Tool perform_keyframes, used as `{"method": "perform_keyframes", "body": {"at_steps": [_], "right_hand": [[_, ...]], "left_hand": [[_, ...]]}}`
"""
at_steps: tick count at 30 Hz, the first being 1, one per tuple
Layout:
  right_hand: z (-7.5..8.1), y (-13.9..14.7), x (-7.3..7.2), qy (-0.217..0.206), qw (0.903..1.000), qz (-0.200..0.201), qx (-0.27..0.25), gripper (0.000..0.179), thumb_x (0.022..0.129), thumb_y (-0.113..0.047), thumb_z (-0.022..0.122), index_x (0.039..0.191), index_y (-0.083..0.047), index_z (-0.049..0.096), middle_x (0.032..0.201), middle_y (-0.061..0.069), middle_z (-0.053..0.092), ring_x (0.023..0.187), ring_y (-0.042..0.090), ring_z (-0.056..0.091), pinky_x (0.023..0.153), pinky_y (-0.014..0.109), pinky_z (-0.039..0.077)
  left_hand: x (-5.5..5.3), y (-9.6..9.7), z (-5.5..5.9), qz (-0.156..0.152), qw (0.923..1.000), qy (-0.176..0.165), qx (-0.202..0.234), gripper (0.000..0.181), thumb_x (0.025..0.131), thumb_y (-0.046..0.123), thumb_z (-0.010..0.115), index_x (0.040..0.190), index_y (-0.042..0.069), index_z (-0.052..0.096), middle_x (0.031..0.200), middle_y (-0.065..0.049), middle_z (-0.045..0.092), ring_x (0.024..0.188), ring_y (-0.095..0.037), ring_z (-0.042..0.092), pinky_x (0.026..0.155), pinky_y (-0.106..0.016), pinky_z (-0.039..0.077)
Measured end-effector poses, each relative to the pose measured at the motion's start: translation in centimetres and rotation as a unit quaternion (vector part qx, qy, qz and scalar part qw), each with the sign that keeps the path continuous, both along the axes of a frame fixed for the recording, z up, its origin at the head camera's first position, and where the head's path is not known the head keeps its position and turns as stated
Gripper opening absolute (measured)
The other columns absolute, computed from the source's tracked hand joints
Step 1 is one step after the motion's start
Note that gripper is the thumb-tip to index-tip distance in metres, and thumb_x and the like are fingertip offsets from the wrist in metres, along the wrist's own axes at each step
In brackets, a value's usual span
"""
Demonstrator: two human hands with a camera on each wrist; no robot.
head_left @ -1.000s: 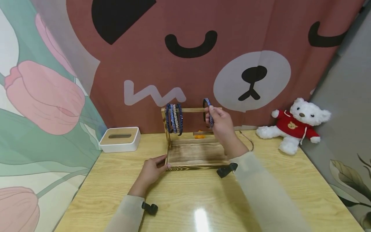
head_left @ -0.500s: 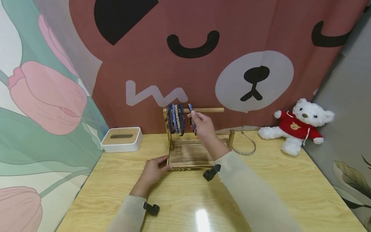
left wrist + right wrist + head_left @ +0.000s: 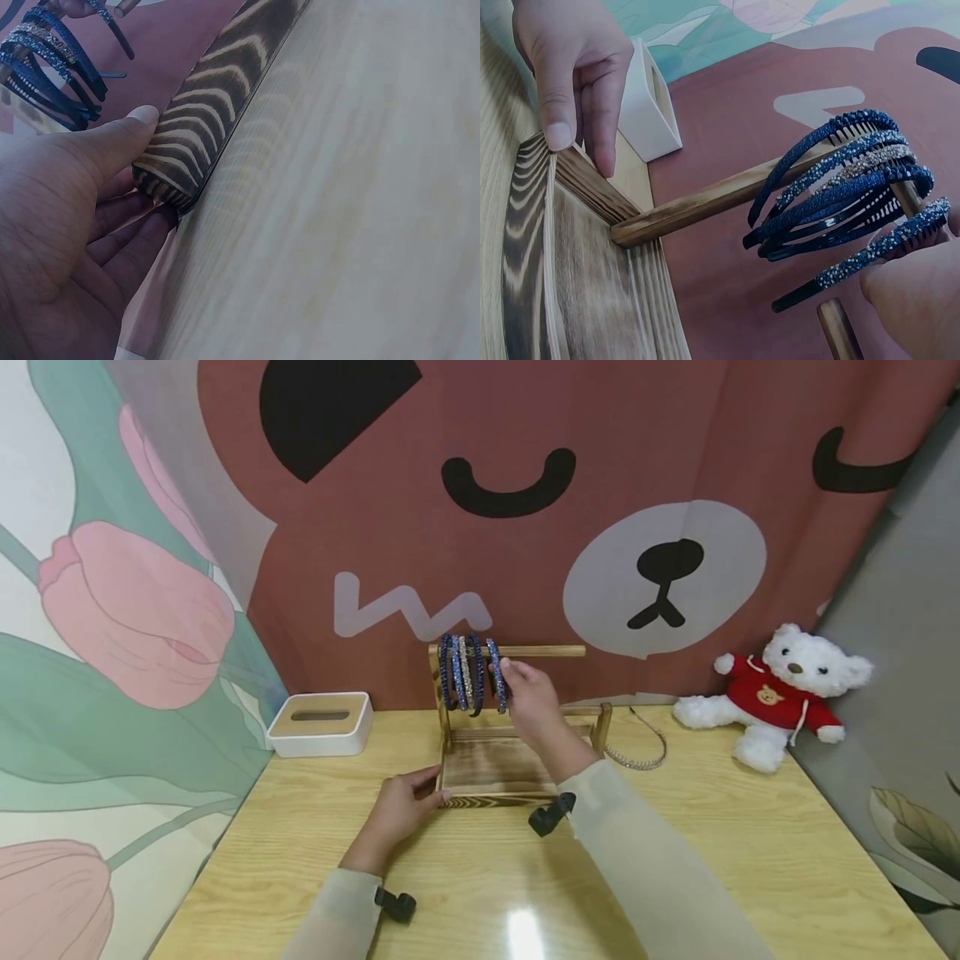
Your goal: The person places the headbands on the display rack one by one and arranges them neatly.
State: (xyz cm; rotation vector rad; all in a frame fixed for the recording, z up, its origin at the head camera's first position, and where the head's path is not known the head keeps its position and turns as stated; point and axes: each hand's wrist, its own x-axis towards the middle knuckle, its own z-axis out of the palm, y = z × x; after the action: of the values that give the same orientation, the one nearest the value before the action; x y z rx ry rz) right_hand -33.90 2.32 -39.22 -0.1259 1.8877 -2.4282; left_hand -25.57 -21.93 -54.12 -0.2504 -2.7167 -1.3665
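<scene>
A wooden stand [image 3: 491, 768] with a tray base and a raised horizontal bar [image 3: 551, 651] stands on the table. My left hand [image 3: 401, 810] holds the front left corner of its base, thumb on the patterned front edge [image 3: 202, 112] and fingers at the end. Several glittery headbands [image 3: 462, 672], blue and one silvery, hang together at the bar's left end. Just right of them, my right hand [image 3: 536, 702] pinches a blue sparkly headband [image 3: 885, 247] by its side, its top at the bar. Its dark tip points down in the right wrist view.
To the left at the back sits a white tissue box [image 3: 322, 743] with a wooden lid. A thin wavy metal hairband [image 3: 641, 766] lies right of the stand. Beyond it sits a white teddy bear [image 3: 780, 693] in red. A patterned curtain [image 3: 375, 668] hangs behind.
My right hand has slid left along the bar with the blue headband, closing up to the hanging ones. The left hand has stayed on the stand's corner.
</scene>
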Motion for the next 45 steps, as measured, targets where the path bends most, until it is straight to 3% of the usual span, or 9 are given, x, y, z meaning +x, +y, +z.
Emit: {"method": "perform_keyframes", "body": {"at_steps": [17,19,24,26,28,32,36,41,45], "right_hand": [[0.2,-0.9,-0.3,0.006,1.0,-0.007,0.002,0.028,0.115,-0.017,0.057,0.129,0.004,0.07,0.101,0.002,0.066,0.087,0.013,0.063,0.071,0.024,0.058],[0.0,-1.0,-0.4,0.003,0.9998,-0.01,0.015,0.03,0.115,-0.019,0.058,0.132,0.002,0.071,0.104,0.001,0.064,0.09,0.013,0.06,0.077,0.027,0.056],[-0.2,-0.6,-0.3,-0.004,0.9987,-0.011,0.049,0.043,0.116,-0.03,0.056,0.15,-0.004,0.065,0.143,0.012,0.063,0.132,0.026,0.058,0.115,0.046,0.052],[-0.4,-0.1,0.0,0.012,0.9963,-0.017,0.084,0.045,0.117,-0.035,0.054,0.149,-0.006,0.066,0.148,0.014,0.063,0.14,0.031,0.057,0.119,0.049,0.05],[-0.5,0.7,0.6,0.04,0.9909,-0.027,0.125,0.043,0.117,-0.038,0.053,0.143,-0.008,0.071,0.134,0.014,0.07,0.129,0.033,0.064,0.11,0.049,0.055],[-1.1,4.5,2.4,0.135,0.9604,-0.035,0.241,0.04,0.117,-0.041,0.053,0.139,-0.014,0.072,0.118,0.012,0.072,0.105,0.028,0.066,0.088,0.038,0.056],[-2.1,9.8,3.7,0.21,0.9243,-0.049,0.315,0.039,0.116,-0.038,0.057,0.139,-0.011,0.07,0.116,0.014,0.072,0.097,0.021,0.061,0.082,0.028,0.053],[-4.7,16.8,4.4,0.222,0.8854,-0.109,0.394,0.035,0.113,-0.034,0.064,0.134,-0.007,0.072,0.112,0.012,0.074,0.101,0.016,0.065,0.084,0.015,0.05],[-7.2,21.5,4.4,0.203,0.8476,-0.124,0.474,0.036,0.108,-0.034,0.073,0.131,-0.005,0.073,0.111,0.012,0.075,0.103,0.024,0.069,0.085,0.029,0.057]], "left_hand": [[0.0,0.2,0.1,0.002,1.0,0.0,-0.001,0.053,0.099,0.023,0.084,0.147,0.007,0.07,0.139,-0.017,0.074,0.125,-0.031,0.075,0.104,-0.045,0.063],[0.0,0.2,0.1,0.002,1.0,-0.002,-0.002,0.052,0.099,0.023,0.084,0.147,0.007,0.07,0.139,-0.017,0.075,0.125,-0.031,0.075,0.104,-0.045,0.063],[0.1,0.2,0.2,0.0,1.0,-0.003,-0.001,0.052,0.099,0.022,0.084,0.147,0.006,0.069,0.139,-0.018,0.074,0.126,-0.032,0.074,0.103,-0.042,0.064],[0.0,0.2,0.2,-0.001,1.0,-0.004,0.002,0.053,0.099,0.022,0.084,0.147,0.006,0.069,0.14,-0.018,0.074,0.127,-0.032,0.074,0.103,-0.042,0.064],[0.0,0.2,0.2,0.0,1.0,-0.004,0.003,0.053,0.1,0.022,0.083,0.148,0.007,0.069,0.141,-0.018,0.073,0.127,-0.032,0.074,0.104,-0.043,0.063],[0.0,0.3,-0.1,-0.001,1.0,-0.008,0.002,0.054,0.1,0.024,0.083,0.149,0.007,0.068,0.142,-0.017,0.072,0.129,-0.033,0.073,0.106,-0.046,0.062],[0.0,0.4,-0.4,-0.004,0.9999,-0.007,0.008,0.054,0.101,0.026,0.083,0.149,0.007,0.068,0.143,-0.017,0.072,0.129,-0.032,0.072,0.106,-0.046,0.062],[-0.1,0.3,-0.2,-0.008,0.9999,0.001,0.009,0.054,0.1,0.027,0.084,0.148,0.007,0.069,0.142,-0.017,0.073,0.129,-0.032,0.072,0.108,-0.046,0.061],[-0.1,0.1,0.1,-0.002,1.0,0.001,0.0,0.056,0.098,0.028,0.085,0.148,0.008,0.069,0.142,-0.016,0.072,0.13,-0.032,0.072,0.109,-0.047,0.06]]}}
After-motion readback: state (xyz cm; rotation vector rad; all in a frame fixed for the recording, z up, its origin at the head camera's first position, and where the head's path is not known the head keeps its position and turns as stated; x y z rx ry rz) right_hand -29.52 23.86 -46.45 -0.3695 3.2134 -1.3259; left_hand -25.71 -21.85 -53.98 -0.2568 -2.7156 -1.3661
